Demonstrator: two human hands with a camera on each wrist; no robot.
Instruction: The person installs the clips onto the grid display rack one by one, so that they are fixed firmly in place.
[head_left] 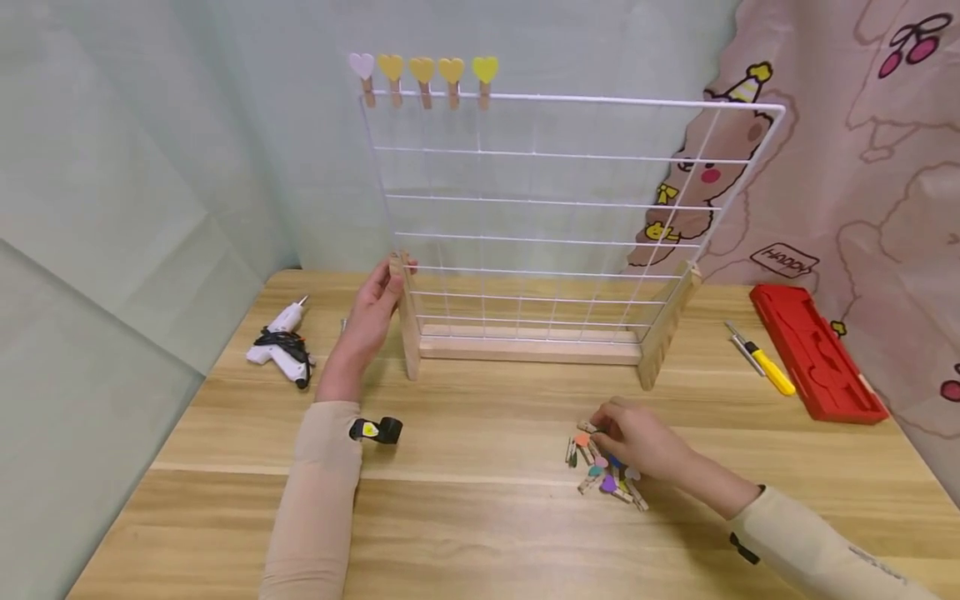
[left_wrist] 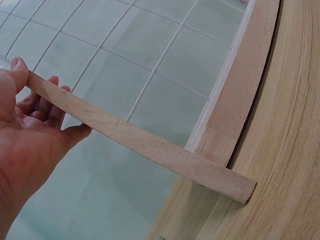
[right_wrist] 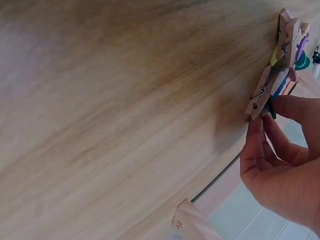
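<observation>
A white wire grid (head_left: 555, 200) stands upright in a wooden stand (head_left: 525, 350). My left hand (head_left: 371, 304) grips the stand's left side post (left_wrist: 135, 137), thumb on one face and fingers behind it. Several heart-topped clothespins (head_left: 423, 79), one pale pink and the others yellow, are clipped in a row at the left of the grid's top wire. On the table lies a pile of small wooden clothespins (head_left: 607, 483) with coloured hearts. My right hand (head_left: 637, 437) is at the pile's far side, thumb and fingertips pinching a clothespin (right_wrist: 260, 102) there.
A white glue gun (head_left: 281, 346) with its black cord wrapped round it lies at the table's left. On the right are a yellow-handled screwdriver (head_left: 772, 371) and an open red case (head_left: 817, 354). Printed cloth (head_left: 847, 192) hangs behind the table.
</observation>
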